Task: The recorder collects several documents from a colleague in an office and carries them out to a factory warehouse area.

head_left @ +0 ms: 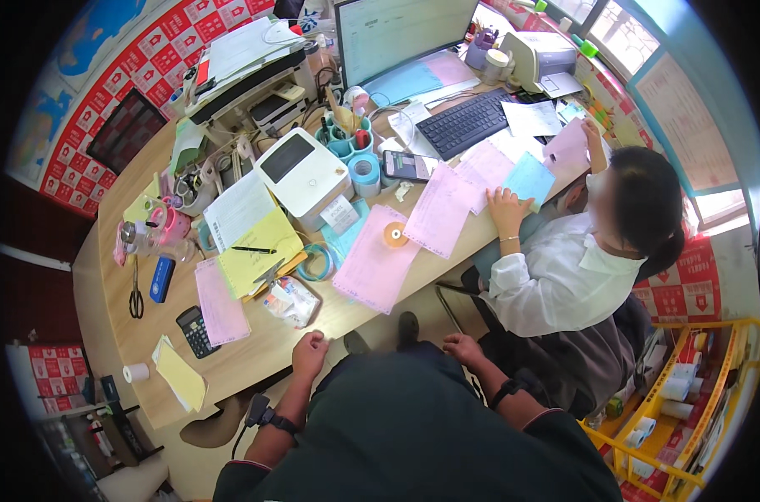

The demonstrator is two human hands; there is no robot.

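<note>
Head view, hands (309,356) loosely closed, seemingly empty, near the desk edge (246,378) (floor (381,336) between them)

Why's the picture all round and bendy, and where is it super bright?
Head view: the wide fisheye lens leaves black corners and curves the pale wooden desk; head view, upper right: light nearly whitens the latticed glass window; head view, middle: the desk looks paler and shinier near the person's bare left hand.
</note>
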